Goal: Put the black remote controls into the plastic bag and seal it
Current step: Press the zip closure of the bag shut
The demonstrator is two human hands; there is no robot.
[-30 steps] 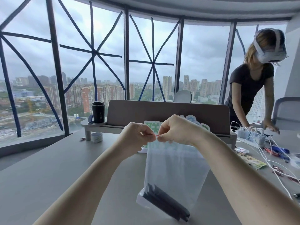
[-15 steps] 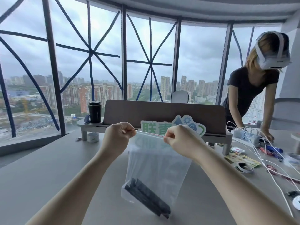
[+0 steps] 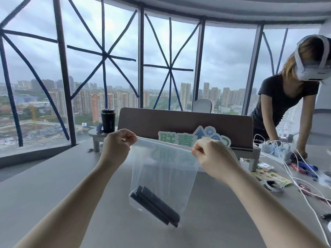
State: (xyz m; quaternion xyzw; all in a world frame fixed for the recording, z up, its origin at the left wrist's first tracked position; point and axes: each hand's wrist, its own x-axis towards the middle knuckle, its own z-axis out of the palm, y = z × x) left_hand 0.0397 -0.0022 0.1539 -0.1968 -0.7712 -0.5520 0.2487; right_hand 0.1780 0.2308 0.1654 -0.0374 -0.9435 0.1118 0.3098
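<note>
A clear plastic bag (image 3: 162, 169) hangs above the grey table (image 3: 44, 185), stretched between my two hands. My left hand (image 3: 118, 146) pinches the bag's top left corner. My right hand (image 3: 211, 156) pinches the top edge at the right end, where a thin red seal line runs. The black remote controls (image 3: 155, 205) lie slanted together at the bottom of the bag, side by side.
Behind the bag stand a brown desk divider (image 3: 186, 122), a green-and-white sign (image 3: 179, 140) and a black cup (image 3: 107, 120) on a shelf. White cables (image 3: 304, 169), packets and small items crowd the right. A person (image 3: 286, 108) with a headset leans on the table there.
My hands, pinched together at the middle of the bag's top one second ago, have slid apart to its two ends. The bag now hangs stretched wide.
</note>
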